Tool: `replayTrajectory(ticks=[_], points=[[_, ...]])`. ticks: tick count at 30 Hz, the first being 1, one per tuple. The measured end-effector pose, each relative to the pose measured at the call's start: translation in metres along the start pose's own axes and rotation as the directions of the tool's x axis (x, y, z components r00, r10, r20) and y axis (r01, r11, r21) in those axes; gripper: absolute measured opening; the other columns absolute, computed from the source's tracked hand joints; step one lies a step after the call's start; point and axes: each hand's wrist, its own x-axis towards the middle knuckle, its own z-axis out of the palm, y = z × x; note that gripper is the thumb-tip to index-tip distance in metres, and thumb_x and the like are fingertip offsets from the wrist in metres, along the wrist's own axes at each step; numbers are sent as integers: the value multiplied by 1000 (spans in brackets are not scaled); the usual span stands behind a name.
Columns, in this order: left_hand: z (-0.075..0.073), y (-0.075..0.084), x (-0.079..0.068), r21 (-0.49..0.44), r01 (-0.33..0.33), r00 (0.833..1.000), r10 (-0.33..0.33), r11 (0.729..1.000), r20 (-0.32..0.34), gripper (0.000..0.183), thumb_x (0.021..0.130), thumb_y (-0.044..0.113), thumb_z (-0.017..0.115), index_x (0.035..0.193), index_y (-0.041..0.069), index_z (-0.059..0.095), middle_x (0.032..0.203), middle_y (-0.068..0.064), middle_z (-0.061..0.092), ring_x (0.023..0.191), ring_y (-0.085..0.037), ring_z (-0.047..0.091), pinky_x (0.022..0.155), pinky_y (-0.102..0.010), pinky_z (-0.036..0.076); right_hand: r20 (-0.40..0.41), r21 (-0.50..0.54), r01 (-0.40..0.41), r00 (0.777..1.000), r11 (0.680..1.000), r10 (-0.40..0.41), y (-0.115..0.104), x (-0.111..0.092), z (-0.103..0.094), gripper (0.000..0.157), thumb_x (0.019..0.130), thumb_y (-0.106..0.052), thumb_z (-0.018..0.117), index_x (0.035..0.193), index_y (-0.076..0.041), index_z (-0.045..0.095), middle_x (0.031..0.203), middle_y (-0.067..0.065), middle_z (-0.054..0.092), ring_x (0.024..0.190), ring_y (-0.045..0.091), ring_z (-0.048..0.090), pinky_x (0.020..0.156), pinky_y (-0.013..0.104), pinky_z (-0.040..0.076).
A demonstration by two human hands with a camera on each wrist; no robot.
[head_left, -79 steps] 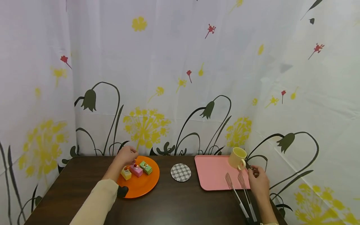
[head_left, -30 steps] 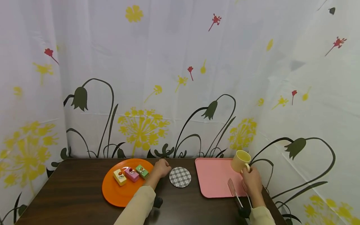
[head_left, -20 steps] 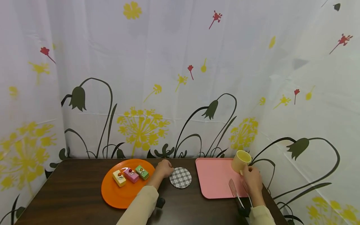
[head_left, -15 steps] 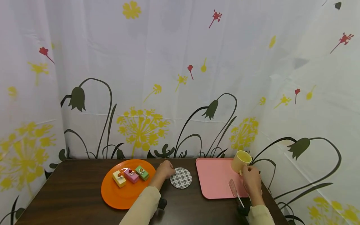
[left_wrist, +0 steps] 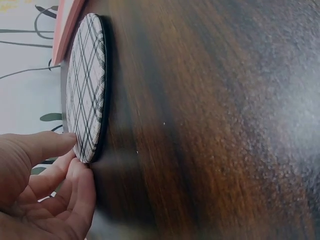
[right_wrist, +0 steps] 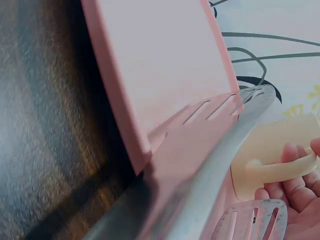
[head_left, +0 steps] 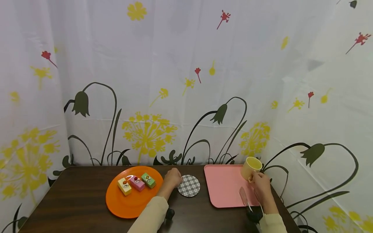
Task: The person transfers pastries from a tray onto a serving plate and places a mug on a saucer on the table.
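Observation:
At the left edge of a round plaid coaster [head_left: 188, 186] is my left hand [head_left: 172, 179]. In the left wrist view, that hand [left_wrist: 47, 182] pinches the coaster [left_wrist: 86, 87], its thumb on top and its fingers at the rim. The coaster lies close to the dark table. On the right, a yellow mug [head_left: 250, 166] stands on the back right of a pink tray [head_left: 224, 187]. My right hand [head_left: 263, 187] grips the mug's handle. In the right wrist view, fingers of my right hand [right_wrist: 300, 192] curl through the handle [right_wrist: 282, 171].
An orange plate [head_left: 125, 205] left of my left arm holds yellow [head_left: 124, 186], pink [head_left: 137, 183] and green [head_left: 148, 180] toy cakes. Metal tongs with slotted heads [head_left: 244, 195] lie across the tray's front right, partly under my right wrist. A flowered curtain [head_left: 186, 81] hangs behind the table.
My left hand has moved right from above the orange plate to the coaster's edge and pinches it. My right hand has closed on the mug's handle. The head view has shifted slightly.

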Motion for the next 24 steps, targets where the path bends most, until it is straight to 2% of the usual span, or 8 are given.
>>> replayTrajectory(ticks=[5,8,11,14,18,21,24], points=[[0,-1,2,16,24,1000,-24,1000,-1,53,91,7,65,47,23,41,48,8,27,45,-13,24,43,-26,26,-14,9,-10,1000,1000,10,-5,4,4,39,110,-27,47,86,1,60,82,8,59,88,27,54,77,37,46],[-1,3,-3,20,29,1000,-29,999,-6,52,91,6,65,47,22,41,48,7,28,45,-13,26,44,-26,28,-64,-33,16,998,999,-18,-6,6,2,40,109,-26,46,86,2,63,80,8,62,84,25,54,75,35,44],[-1,8,-9,-5,45,999,-45,999,3,53,93,6,66,47,21,43,49,6,29,45,-13,28,44,-27,31,-125,-10,15,992,1000,-16,-7,8,0,40,109,-28,49,81,-2,62,79,6,59,82,22,52,73,31,43],[2,5,-6,-8,33,999,-33,999,16,52,92,6,65,48,22,42,49,6,28,46,-14,28,45,-28,31,-186,55,6,983,998,5,-9,8,-1,42,107,-28,51,71,-9,57,72,1,55,78,18,52,69,28,43],[5,-3,3,-7,-18,1000,18,1000,-8,50,89,7,65,49,24,40,50,8,25,48,-14,27,46,-27,29,-241,126,10,970,992,21,-11,9,-2,46,104,-26,51,60,-17,51,63,-5,49,69,15,49,62,25,44],[5,-8,8,-30,-19,1000,19,999,1,50,89,9,66,49,24,41,49,9,25,48,-13,28,46,-27,30,-272,132,-9,961,991,45,-14,10,-2,47,104,-29,50,57,-20,53,63,-5,49,71,16,49,62,24,43],[5,-13,9,-43,-13,1000,13,999,-4,49,89,10,68,49,23,44,48,8,29,48,-14,32,45,-28,33,-295,111,-33,953,993,65,-19,10,-1,47,105,-33,47,63,-17,61,70,-1,56,76,17,51,63,21,43]])
